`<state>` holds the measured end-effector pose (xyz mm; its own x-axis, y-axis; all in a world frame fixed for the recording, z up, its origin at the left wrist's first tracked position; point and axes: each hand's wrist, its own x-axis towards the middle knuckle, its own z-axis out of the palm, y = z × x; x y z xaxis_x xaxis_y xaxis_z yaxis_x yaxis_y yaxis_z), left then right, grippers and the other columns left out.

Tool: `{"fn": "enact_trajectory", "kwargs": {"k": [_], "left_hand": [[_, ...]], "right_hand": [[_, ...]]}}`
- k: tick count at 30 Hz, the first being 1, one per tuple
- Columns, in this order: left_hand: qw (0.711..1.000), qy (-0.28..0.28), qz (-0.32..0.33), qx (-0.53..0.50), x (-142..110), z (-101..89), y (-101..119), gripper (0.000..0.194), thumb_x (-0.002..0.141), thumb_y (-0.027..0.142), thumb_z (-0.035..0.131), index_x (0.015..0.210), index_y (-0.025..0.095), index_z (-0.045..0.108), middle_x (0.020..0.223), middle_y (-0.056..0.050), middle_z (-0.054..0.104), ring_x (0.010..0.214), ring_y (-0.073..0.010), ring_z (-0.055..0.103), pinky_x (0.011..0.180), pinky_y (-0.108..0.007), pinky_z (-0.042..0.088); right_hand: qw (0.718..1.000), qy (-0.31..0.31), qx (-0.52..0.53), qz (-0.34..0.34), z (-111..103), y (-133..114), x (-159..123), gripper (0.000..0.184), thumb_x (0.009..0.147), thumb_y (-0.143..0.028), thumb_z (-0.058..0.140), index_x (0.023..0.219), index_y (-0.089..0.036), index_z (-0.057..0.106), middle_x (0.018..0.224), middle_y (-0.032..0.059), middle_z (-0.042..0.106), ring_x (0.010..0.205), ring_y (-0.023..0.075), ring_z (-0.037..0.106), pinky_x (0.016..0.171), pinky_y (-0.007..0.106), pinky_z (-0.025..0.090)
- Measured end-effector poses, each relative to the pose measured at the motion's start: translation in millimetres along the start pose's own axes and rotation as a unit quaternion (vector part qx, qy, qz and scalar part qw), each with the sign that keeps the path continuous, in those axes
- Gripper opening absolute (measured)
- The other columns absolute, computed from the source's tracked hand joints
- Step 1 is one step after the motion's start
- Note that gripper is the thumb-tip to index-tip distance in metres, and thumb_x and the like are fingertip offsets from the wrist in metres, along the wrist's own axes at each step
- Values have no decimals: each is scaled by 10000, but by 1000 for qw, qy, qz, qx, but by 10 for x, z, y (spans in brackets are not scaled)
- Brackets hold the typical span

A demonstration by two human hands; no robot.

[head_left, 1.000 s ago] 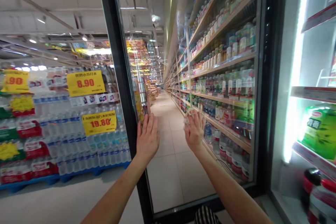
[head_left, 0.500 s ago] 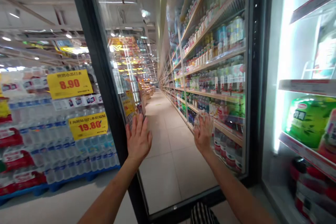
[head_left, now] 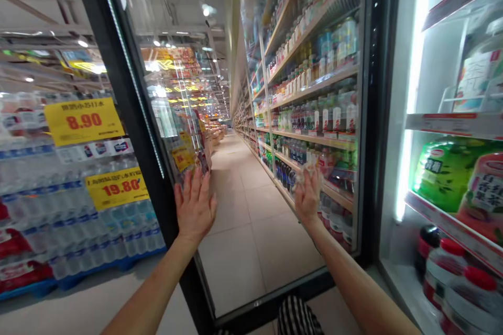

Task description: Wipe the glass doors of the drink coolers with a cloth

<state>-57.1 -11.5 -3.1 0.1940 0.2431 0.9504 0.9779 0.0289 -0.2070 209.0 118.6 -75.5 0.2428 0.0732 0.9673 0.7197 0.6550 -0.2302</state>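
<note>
An open glass cooler door (head_left: 243, 115) with a black frame stands in front of me. My left hand (head_left: 194, 207) lies flat on the glass near its left edge, fingers spread and open. My right hand (head_left: 307, 196) presses a crumpled whitish cloth (head_left: 304, 174) against the glass further right, fingers closed over it. Through the pane I see a long aisle and shelves of bottles.
The lit cooler interior (head_left: 451, 178) at the right holds green and red drink packs and red-capped bottles (head_left: 451, 282). Stacked water bottle packs with yellow price signs (head_left: 82, 120) stand at the left on a blue pallet. Striped clothing shows at the bottom.
The view has shifted right, so the door and water stacks slid left in the picture. Both hands stay on the glass; the right hand with the cloth moved a little right.
</note>
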Motion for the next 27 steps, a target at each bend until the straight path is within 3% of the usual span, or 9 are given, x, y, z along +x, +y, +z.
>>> {"fn": "enact_trajectory", "kwargs": {"k": [3,5,9,13,15,18,21,23,27], "left_hand": [[1000,-4,0,7,-2,2,-4,692,820,253,494,1410,220,133,1453,-102,248,1367,-239,126,1099,-488,121],[1000,-6,2,7,-4,0,-5,693,821,252,491,1410,223,127,1454,-100,246,1366,-243,128,1097,-493,125],[1000,0,3,-1,-4,-4,-1,699,820,240,489,1411,238,116,1459,-88,235,1366,-240,128,1098,-491,125],[1000,4,-1,-4,2,5,3,706,816,242,494,1411,245,113,1462,-82,223,1365,-243,133,1098,-496,123],[1000,2,-2,-4,4,10,4,710,814,239,498,1411,245,114,1460,-82,230,1366,-241,133,1099,-495,123],[1000,1,-2,2,5,13,4,711,813,232,501,1411,241,117,1454,-88,243,1366,-238,134,1099,-494,130],[1000,1,-1,8,6,6,7,711,812,234,504,1411,236,121,1452,-93,248,1364,-244,142,1094,-499,143],[1000,0,2,8,6,1,9,715,812,236,505,1411,237,115,1453,-90,245,1363,-246,143,1094,-498,144],[1000,6,1,0,8,-1,11,717,811,228,502,1410,251,107,1455,-76,242,1362,-241,147,1099,-491,136]], "right_hand": [[981,-103,39,-156,39,-288,-150,521,835,-217,415,1349,-217,333,1435,88,313,1351,275,210,1065,556,241],[977,-117,39,-174,8,-219,-164,517,826,-210,430,1338,-220,352,1427,87,330,1348,266,223,1068,542,248],[1000,-13,-16,21,-120,454,55,496,843,-245,376,1335,-184,368,1420,116,333,1342,265,238,1057,553,251],[966,104,-49,233,-124,754,322,485,857,-290,319,1289,-101,432,1371,187,382,1310,296,293,1031,566,275],[977,87,-38,188,-75,575,361,481,855,-295,337,1286,-105,437,1379,183,374,1315,292,286,1038,557,270],[1000,-17,-3,-8,-33,240,337,466,843,-261,380,1298,-169,424,1402,122,362,1340,258,245,1061,530,256],[988,-95,1,-122,-86,275,375,460,822,-245,417,1280,-213,444,1404,83,372,1340,242,252,1065,514,264],[995,-64,-22,-69,-128,506,494,471,820,-263,409,1284,-187,441,1406,103,363,1332,256,267,1058,524,270],[980,106,-54,157,-79,754,820,490,843,-268,322,1289,-96,430,1385,183,366,1310,290,301,1027,555,291]]}}
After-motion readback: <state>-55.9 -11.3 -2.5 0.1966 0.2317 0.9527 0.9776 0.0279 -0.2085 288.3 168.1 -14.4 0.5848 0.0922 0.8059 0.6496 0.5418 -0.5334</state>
